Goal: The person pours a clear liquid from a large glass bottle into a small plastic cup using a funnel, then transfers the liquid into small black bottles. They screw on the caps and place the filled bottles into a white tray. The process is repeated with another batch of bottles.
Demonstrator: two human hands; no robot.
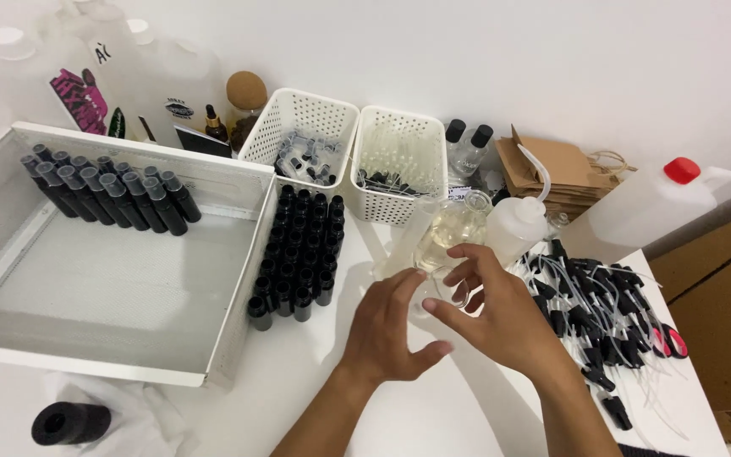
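— What's the beaker (pixel 448 233) like?
— Clear glass with pale yellow liquid, mid-table, right of the black vials (pixel 298 254).
— And the hands?
— The right hand (pixel 501 317) seems to pinch its handle; the left hand (pixel 391 330) hovers beside, fingers spread, holding nothing.

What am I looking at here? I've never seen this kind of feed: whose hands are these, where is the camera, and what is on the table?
There is one picture, from a camera worn on a person's head, looking down at their own bare hands. The left hand and right hand meet around a clear glass jug of pale liquid; how firmly it is held is hard to tell. On the white table stand a block of small black bottles, a white tray with another row of them, two white baskets, a squeeze bottle and a pile of black spray caps with tubes.
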